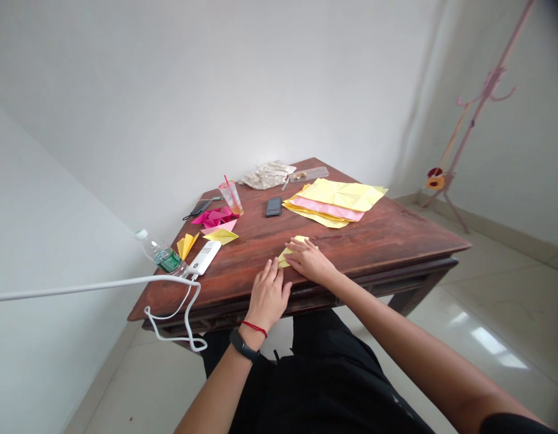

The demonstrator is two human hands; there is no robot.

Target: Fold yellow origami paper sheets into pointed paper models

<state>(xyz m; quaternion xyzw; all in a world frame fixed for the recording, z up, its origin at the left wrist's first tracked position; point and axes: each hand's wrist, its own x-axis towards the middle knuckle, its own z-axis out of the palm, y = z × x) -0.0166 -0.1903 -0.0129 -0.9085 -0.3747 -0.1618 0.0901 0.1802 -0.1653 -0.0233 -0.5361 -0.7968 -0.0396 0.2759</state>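
Observation:
A small folded piece of yellow paper (285, 258) lies near the front edge of the wooden table (242, 265). Across its right part rests my right hand (309, 261), fingers stretched out and pressing flat, covering much of the sheet. My left hand (268, 290) lies at the table edge with its fingers extended and its fingertips by the paper's lower left end. Whether those fingertips touch the paper I cannot tell. Neither hand grips anything. Behind them is a stack of creased yellow and pink paper (337, 202).
Left on the table are a water bottle (168, 256), a white power bank (205, 258) with a looping white cable (190, 313), folded papers (218, 217) and a plastic cup (232, 199). A dark phone-like device (274, 207) lies mid-table. A coat stand (475, 114) stands right.

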